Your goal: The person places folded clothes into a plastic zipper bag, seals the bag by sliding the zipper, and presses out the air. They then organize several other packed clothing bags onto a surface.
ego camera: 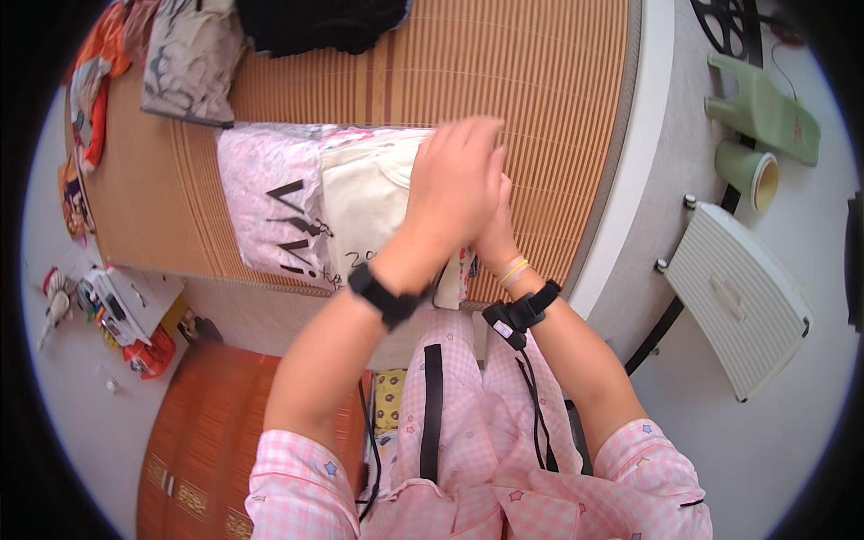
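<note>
My left hand, slightly blurred, lies across my right hand; the two meet over the right end of a row of clothes. Most of the right hand is hidden behind the left. Whether anything is between them cannot be seen. Under and beside them is a folded cream garment with dark printing. Left of it lies a pink patterned bundle in what looks like a clear plastic bag with large black lettering. Patterned red and white cloth shows below my wrists. Both wrists carry black straps.
A slatted bamboo mat covers the bed. Black clothing, a greyish garment and orange clothing lie farther back. Right, on the floor, are a white ribbed suitcase, a green bin and a green plastic stool.
</note>
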{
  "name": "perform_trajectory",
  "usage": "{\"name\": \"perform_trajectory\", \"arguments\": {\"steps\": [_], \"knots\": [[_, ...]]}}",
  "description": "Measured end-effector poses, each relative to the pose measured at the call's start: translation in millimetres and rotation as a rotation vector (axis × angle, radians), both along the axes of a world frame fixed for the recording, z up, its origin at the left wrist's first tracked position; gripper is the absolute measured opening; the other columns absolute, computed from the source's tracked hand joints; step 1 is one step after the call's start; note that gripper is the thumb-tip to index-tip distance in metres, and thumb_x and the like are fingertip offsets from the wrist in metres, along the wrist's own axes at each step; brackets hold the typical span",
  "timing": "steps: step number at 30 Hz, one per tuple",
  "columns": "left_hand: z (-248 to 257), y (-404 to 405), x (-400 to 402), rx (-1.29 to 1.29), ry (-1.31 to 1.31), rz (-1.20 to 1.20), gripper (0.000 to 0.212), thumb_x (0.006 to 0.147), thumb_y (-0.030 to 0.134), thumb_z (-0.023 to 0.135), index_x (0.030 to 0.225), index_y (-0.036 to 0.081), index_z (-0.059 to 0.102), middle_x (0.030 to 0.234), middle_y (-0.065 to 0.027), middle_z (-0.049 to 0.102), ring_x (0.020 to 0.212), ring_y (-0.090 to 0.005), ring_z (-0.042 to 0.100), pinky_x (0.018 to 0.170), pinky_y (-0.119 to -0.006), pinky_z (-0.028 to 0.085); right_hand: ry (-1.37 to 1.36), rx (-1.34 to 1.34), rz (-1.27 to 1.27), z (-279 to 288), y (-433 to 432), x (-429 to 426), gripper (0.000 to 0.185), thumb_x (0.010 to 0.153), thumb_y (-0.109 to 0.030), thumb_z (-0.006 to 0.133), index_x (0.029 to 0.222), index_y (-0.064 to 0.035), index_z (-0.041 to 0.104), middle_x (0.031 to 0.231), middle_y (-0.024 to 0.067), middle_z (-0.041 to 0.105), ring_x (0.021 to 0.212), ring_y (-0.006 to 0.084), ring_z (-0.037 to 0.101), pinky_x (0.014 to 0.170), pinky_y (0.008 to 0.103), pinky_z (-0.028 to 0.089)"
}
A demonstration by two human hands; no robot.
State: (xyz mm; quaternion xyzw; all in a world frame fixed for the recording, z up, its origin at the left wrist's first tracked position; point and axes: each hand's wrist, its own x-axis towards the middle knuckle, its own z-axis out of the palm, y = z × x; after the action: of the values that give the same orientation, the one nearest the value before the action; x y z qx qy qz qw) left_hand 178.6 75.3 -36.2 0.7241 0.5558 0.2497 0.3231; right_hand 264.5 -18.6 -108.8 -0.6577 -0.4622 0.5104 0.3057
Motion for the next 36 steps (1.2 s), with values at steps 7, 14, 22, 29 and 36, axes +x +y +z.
{"name": "perform_trajectory", "arguments": {"steps": [7, 14, 22, 29, 36], "knots": [[26, -197, -51, -0.044, 0.049, 0.448, 0.017, 0.077, 0.0, 0.064, 0.089, 0.003, 0.053, 0.076, -0.0123, 0.056, 0.068, -0.0315, 0.055, 0.062, -0.039, 0.044, 0.607, -0.362, -0.047, 15, -23, 30, 0.077, 0.089, -0.027, 0.062, 0.141, -0.0001, 0.012, 0.134, 0.0153, 0.039, 0.123, 0.0218, 0.04, 0.103, 0.0353, 0.035], [-11, -239, -14, -0.156, 0.131, 0.688, 0.023, 0.074, 0.006, 0.064, 0.094, 0.001, 0.053, 0.084, -0.0136, 0.056, 0.077, -0.0343, 0.056, 0.069, -0.041, 0.047, 0.551, -0.335, 0.269, 5, -43, 33, 0.118, 0.066, -0.008, 0.081, 0.145, -0.0086, -0.007, 0.14, 0.0127, 0.028, 0.127, 0.0227, 0.033, 0.107, 0.0374, 0.031], [-11, -232, 7, -0.107, 0.303, 0.825, 0.024, 0.068, 0.01, 0.067, 0.083, 0.003, 0.05, 0.084, -0.0128, 0.053, 0.079, -0.0342, 0.054, 0.07, -0.041, 0.046, 0.303, -0.352, 0.212, 15, -35, 17, 0.097, 0.065, -0.022, 0.082, 0.131, 0.0037, 0.016, 0.117, 0.016, 0.048, 0.105, 0.0219, 0.051, 0.09, 0.0324, 0.045], [-20, -231, 11, -0.391, 0.224, 1.011, 0.015, 0.07, 0.012, 0.065, 0.078, 0.005, 0.054, 0.077, -0.0095, 0.053, 0.071, -0.033, 0.054, 0.064, -0.043, 0.046, 0.402, -0.56, 0.24, 14, -37, 14, 0.076, 0.073, -0.022, 0.078, 0.122, 0.0049, 0.027, 0.11, 0.0121, 0.054, 0.095, 0.0168, 0.055, 0.081, 0.0283, 0.049], [-12, -243, 12, -0.268, 0.16, 0.764, 0.008, 0.073, 0.008, 0.06, 0.077, 0.003, 0.055, 0.07, -0.0147, 0.055, 0.063, -0.037, 0.056, 0.057, -0.045, 0.046, 0.325, -0.242, 0.175, 13, -47, -13, 0.037, 0.079, -0.019, 0.073, 0.093, 0.0009, 0.045, 0.068, 0.0009, 0.053, 0.056, 0.008, 0.047, 0.046, 0.0268, 0.04]]}}
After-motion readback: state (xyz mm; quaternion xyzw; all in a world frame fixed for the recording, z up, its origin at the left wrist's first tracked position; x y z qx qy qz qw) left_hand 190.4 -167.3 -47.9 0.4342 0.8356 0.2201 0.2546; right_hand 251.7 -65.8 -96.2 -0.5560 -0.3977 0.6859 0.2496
